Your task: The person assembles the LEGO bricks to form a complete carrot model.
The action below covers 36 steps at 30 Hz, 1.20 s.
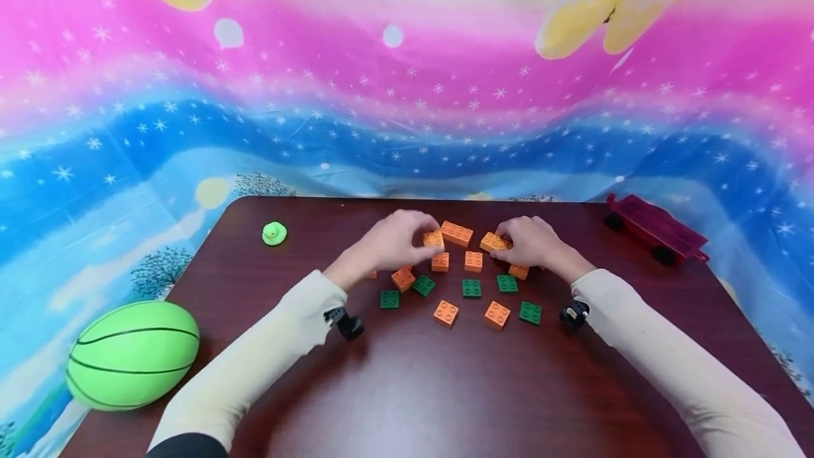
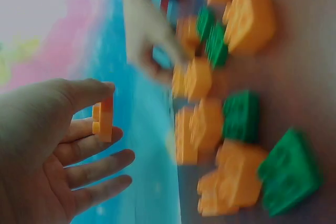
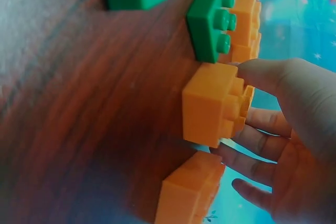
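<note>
Counter (image 1: 394, 387): dark reddish-brown, glossy, wood-grained; far left corner rounded.
Green blocks (image 1: 471, 288): five, studs upward, in a loose band across the middle.
Orange blocks (image 1: 473, 261): scattered among and beyond the green; two at the group's near side.
Duck (image 1: 274, 234): green, near the far left corner.
Ball (image 1: 133, 355): green, black-lined, at the left edge.
Cart (image 1: 658, 227): red, dark-wheeled, near the far right corner.

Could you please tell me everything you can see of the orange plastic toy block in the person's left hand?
The orange plastic toy block is a low brick with a smooth side and rounded studs on top, two of them showing in profile in the left wrist view. The thumb and fingers of the left hand pinch it, studs upward, above the dark brown wood-look table. It touches no other block. In the head view it appears just left of a longer orange block. Its underside is hidden.
</note>
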Tool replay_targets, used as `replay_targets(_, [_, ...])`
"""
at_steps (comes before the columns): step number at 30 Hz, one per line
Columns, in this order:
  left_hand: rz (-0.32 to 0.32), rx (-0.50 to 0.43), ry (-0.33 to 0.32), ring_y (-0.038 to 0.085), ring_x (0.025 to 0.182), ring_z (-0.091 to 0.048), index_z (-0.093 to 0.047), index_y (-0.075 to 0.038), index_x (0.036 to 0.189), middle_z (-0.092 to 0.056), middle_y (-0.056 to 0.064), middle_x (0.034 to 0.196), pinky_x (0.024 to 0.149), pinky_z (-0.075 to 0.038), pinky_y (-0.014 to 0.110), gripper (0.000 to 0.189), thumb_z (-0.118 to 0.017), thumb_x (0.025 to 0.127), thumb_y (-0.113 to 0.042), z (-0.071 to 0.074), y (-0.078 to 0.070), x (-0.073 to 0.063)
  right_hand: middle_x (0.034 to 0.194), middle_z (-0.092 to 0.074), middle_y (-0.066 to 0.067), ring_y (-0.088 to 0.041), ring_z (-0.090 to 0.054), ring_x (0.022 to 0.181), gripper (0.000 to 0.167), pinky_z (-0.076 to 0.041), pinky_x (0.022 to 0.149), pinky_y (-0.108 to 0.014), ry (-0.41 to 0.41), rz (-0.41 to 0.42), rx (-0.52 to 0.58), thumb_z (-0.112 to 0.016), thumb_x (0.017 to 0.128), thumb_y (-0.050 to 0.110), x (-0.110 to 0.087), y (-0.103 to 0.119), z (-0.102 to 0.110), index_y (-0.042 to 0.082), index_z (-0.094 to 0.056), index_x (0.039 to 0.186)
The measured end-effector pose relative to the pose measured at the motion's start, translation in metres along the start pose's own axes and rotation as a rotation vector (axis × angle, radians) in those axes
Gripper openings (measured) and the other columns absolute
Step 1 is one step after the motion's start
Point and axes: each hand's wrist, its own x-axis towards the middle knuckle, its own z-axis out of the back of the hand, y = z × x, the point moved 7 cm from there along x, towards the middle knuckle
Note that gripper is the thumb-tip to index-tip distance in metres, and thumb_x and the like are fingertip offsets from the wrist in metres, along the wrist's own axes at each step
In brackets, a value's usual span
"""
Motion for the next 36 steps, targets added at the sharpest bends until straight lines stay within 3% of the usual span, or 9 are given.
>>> replay_targets(3, [-0.102, -0.03, 0.034, 0.014, 0.1, -0.068, -0.071, -0.015, 0.121, -0.072, -0.004, 0.108, 0.089, -0.055, 0.028, 0.035, -0.072, 0.096, -0.04, -0.009, -0.027, -0.024, 0.084, -0.069, 0.0, -0.014, -0.049, 0.061, 0.042, -0.032, 0.062, -0.032, -0.009, 0.009, 0.013, -0.076, 0.091, 0.038, 0.0, 0.001, 0.005, 0.008, -0.073, 0.121])
replay_targets(8, [-0.252, -0.048, 0.142, 0.003, 0.086, -0.064, -0.072, -0.014, 0.116, -0.071, -0.007, 0.101, 0.076, -0.05, 0.014, 0.031, -0.071, 0.097, -0.038, -0.044, -0.067, -0.065, 0.093, -0.072, -0.002, -0.013, -0.05, 0.067, 0.043, -0.036, 0.066, -0.033, -0.019, 0.035, 0.038, -0.077, 0.091, 0.036, -0.006, 0.004, 0.009, 0.008, -0.072, 0.123])
replay_targets(12, [-0.347, 0.05, 0.176, -0.003, 0.074, -0.056, -0.071, -0.017, 0.107, -0.069, -0.011, 0.092, 0.066, -0.043, 0.011, 0.027, -0.07, 0.096, -0.042, -0.07, -0.087, -0.089, 0.092, -0.072, -0.002, -0.013, -0.051, 0.066, 0.04, -0.037, 0.065, -0.031, -0.033, 0.043, 0.043, -0.079, 0.09, 0.035, -0.007, 0.007, 0.009, 0.008, -0.073, 0.12])
replay_targets(15, [-0.365, 0.106, 0.179, -0.004, 0.067, -0.047, -0.067, -0.022, 0.095, -0.061, -0.015, 0.082, 0.059, -0.036, 0.013, 0.025, -0.072, 0.094, -0.046, -0.083, -0.09, -0.098, 0.095, -0.073, -0.003, -0.013, -0.052, 0.068, 0.04, -0.038, 0.066, -0.031, -0.042, 0.048, 0.035, -0.079, 0.09, 0.036, -0.005, 0.011, 0.007, 0.009, -0.074, 0.119])
replay_targets(19, [-0.327, 0.167, 0.188, -0.002, 0.068, -0.051, -0.062, -0.025, 0.088, -0.06, -0.016, 0.084, 0.056, -0.038, 0.016, 0.029, -0.073, 0.091, -0.051, -0.093, -0.086, -0.1, 0.097, -0.073, -0.002, -0.013, -0.053, 0.07, 0.041, -0.039, 0.068, -0.032, -0.039, 0.045, 0.025, -0.078, 0.091, 0.037, 0.0, 0.012, 0.004, 0.01, -0.073, 0.121])
replay_targets(22, [-0.305, 0.242, 0.182, 0.002, 0.085, -0.066, -0.067, -0.024, 0.094, -0.071, -0.012, 0.107, 0.065, -0.051, 0.021, 0.031, -0.072, 0.09, -0.055, -0.096, -0.082, -0.096, 0.097, -0.073, -0.003, -0.013, -0.054, 0.07, 0.041, -0.038, 0.067, -0.032, -0.038, 0.034, 0.028, -0.078, 0.091, 0.037, 0.001, 0.011, 0.003, 0.01, -0.073, 0.121])
replay_targets(26, [-0.296, 0.325, 0.173, 0.01, 0.108, -0.071, -0.072, -0.022, 0.106, -0.068, -0.006, 0.135, 0.082, -0.058, 0.029, 0.039, -0.071, 0.089, -0.057, -0.099, -0.077, -0.088, 0.097, -0.074, -0.003, -0.012, -0.054, 0.07, 0.042, -0.037, 0.065, -0.03, -0.032, 0.022, 0.027, -0.079, 0.09, 0.039, 0.001, 0.008, 0.0, 0.01, -0.074, 0.12])
replay_targets(30, [-0.27, 0.345, 0.156, 0.008, 0.107, -0.071, -0.072, -0.021, 0.117, -0.07, -0.007, 0.133, 0.082, -0.058, 0.03, 0.043, -0.072, 0.09, -0.055, -0.1, -0.073, -0.081, 0.1, -0.074, -0.004, -0.013, -0.055, 0.071, 0.043, -0.038, 0.064, -0.03, -0.027, 0.024, 0.019, -0.078, 0.09, 0.04, 0.001, 0.006, -0.001, 0.01, -0.074, 0.121])
replay_targets(36, [-0.221, 0.363, 0.145, 0.015, 0.129, -0.064, -0.068, -0.019, 0.13, -0.069, -0.007, 0.136, 0.094, -0.058, 0.035, 0.051, -0.07, 0.092, -0.054, -0.099, -0.07, -0.076, 0.113, -0.075, -0.008, -0.016, -0.059, 0.079, 0.048, -0.039, 0.067, -0.033, 0.0, -0.009, -0.008, -0.078, 0.09, 0.041, 0.002, 0.004, -0.003, 0.01, -0.072, 0.127])
